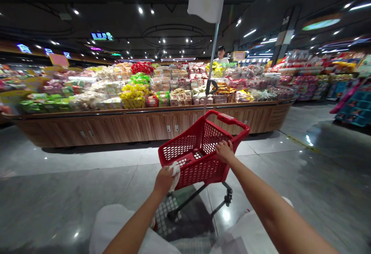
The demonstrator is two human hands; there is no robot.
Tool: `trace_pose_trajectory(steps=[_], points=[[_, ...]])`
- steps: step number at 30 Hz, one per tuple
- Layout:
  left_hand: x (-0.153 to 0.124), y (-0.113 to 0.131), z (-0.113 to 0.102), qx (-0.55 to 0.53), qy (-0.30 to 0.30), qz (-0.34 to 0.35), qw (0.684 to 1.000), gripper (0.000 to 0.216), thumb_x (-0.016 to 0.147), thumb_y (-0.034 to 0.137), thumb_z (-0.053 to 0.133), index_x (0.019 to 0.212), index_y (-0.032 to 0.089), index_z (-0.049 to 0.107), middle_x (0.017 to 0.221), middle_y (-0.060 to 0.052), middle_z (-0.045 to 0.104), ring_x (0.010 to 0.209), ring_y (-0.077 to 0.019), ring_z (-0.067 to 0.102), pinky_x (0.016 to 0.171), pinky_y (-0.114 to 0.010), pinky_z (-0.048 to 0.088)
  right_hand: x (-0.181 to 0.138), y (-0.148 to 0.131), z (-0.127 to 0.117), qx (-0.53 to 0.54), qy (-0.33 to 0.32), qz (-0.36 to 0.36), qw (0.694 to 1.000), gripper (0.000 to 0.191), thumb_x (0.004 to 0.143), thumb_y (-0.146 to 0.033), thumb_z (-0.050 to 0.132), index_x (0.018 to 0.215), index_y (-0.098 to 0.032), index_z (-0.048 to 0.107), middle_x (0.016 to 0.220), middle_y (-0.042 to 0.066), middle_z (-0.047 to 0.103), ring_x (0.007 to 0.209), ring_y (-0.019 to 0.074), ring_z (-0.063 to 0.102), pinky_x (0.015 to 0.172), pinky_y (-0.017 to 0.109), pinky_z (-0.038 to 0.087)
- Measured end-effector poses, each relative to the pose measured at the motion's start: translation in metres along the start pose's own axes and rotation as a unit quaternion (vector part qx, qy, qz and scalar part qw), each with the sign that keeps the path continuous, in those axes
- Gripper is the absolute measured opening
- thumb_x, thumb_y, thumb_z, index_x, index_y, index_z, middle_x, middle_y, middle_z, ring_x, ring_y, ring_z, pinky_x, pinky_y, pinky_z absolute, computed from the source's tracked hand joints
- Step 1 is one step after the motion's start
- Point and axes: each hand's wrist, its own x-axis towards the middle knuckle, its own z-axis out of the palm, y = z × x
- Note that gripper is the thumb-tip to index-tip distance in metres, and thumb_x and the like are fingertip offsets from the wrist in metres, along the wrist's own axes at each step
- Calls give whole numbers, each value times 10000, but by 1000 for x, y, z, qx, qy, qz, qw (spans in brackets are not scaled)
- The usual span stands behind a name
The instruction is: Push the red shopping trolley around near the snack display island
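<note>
Bare hands [224, 151] on latticed red plastic cart [199, 149]

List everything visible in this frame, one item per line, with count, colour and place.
shopping cart: one, red plastic basket on a dark wheeled frame, centre foreground.
flag: one, white, on a pole rising from the cart.
display counter: one, wood-faced, long, across the middle.
packaged goods: many, mixed colours, piled on the counter.
shelves: several, stocked, far right.
crates: a stack, blue, right edge.
person: one, behind the counter.
floor: grey glossy tiles.
white cloth: one, in the left hand.
left hand: at the cart's near rim, holding the cloth.
right hand: on the cart's rim.
</note>
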Motion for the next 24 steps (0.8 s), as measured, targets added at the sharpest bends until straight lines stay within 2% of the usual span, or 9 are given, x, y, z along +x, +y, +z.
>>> trace_pose_trajectory(steps=[3,5,7,9,12,14,16,20,24], points=[[9,51,16,-9,-19,-11,1000,237,914,261,508,1104,171,617,1032,-106,658,1051,-250,589,954,-406,466,-8,-41,16,41,-69,-71,994,304,955,-246,383,899,-222,681,1018,57,684,1066,214,511,1050,459,158],[13,77,22,-30,-53,33,998,271,910,269,520,1143,155,598,1081,-121,649,1080,-253,579,969,-405,457,-22,-75,30,93,-111,-119,982,300,952,-258,392,891,-230,685,963,25,696,1014,184,540,1067,428,173],[16,91,24,-52,-85,98,990,314,895,255,542,1189,149,571,1147,-128,633,1114,-250,563,986,-396,448,-38,-96,40,121,-91,-64,986,349,960,-260,361,853,-224,691,918,27,704,991,181,550,1078,433,171],[20,89,21,-64,-100,149,982,357,881,227,556,1231,156,548,1200,-123,614,1143,-241,544,1006,-375,435,-51,-94,45,143,-67,-22,987,428,977,-278,309,790,-217,688,838,33,701,932,181,561,1072,438,192],[33,62,10,-59,-96,156,981,369,880,192,549,1249,181,550,1220,-105,610,1149,-224,539,1021,-355,424,-59,-58,40,177,-69,-37,981,517,988,-312,259,669,-214,654,752,15,676,824,166,566,1057,430,230],[44,41,2,-55,-90,150,983,379,896,197,533,1275,218,541,1245,-85,607,1154,-215,539,1060,-393,390,-61,-34,34,173,-89,-40,980,527,979,-324,277,603,-209,627,706,3,656,781,156,565,1053,421,240],[52,27,-2,-55,-94,174,979,425,911,205,516,1331,267,499,1270,-58,600,1173,-202,531,1117,-447,313,-64,-25,28,136,-110,-34,984,511,967,-338,319,584,-206,630,685,10,657,802,165,575,1057,423,233],[52,30,7,-41,-78,186,979,516,895,209,533,1396,292,445,1252,-51,602,1220,-215,490,1157,-482,216,-80,-60,25,73,-134,-19,988,447,958,-416,370,753,-199,704,800,70,716,871,218,617,1025,446,270],[41,44,20,-28,-47,136,989,479,878,213,542,1349,299,510,1246,-64,608,1232,-245,465,1155,-504,211,-94,-103,29,54,-127,9,990,374,908,-482,463,992,-191,682,935,119,723,871,253,651,810,354,413]])
